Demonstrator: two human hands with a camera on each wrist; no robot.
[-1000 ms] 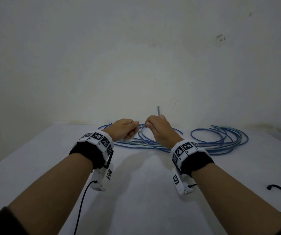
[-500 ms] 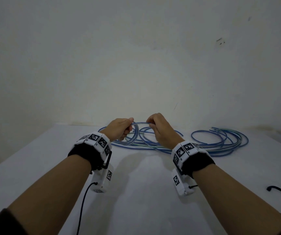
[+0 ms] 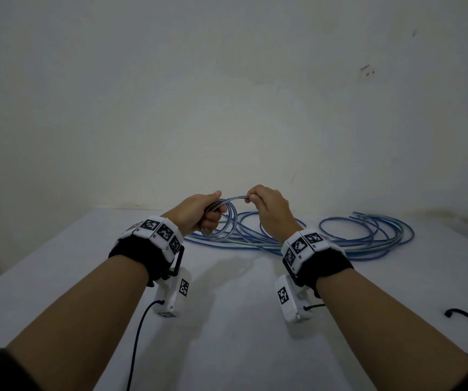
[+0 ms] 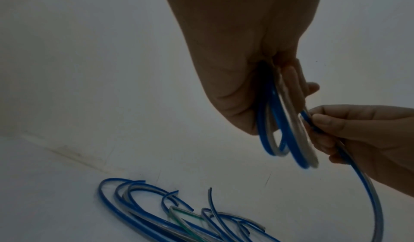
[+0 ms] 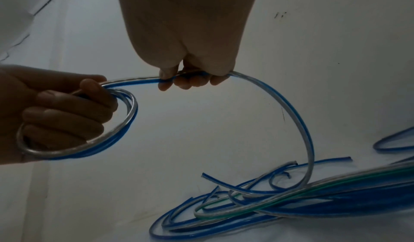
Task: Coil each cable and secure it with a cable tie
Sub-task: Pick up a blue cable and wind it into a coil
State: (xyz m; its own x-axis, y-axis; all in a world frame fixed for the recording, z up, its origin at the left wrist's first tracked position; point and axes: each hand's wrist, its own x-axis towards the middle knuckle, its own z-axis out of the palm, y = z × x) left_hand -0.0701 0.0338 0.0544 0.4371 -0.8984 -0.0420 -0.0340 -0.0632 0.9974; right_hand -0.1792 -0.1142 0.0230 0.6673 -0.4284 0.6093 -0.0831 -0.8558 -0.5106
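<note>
A small coil (image 3: 221, 221) of blue-and-clear cable is gripped in the left hand (image 3: 199, 214) above the table (image 3: 227, 320) — its free run is pinched by the right hand (image 3: 269, 211), trailing to the pile (image 3: 368, 235) far right.

We see a blue-and-clear cable (image 5: 298, 121) wound into a few small loops (image 3: 221, 218) held above the table; its free length arcs down to a loose heap of similar cables (image 3: 362, 235), one green-striped, lying on the white tabletop.
</note>
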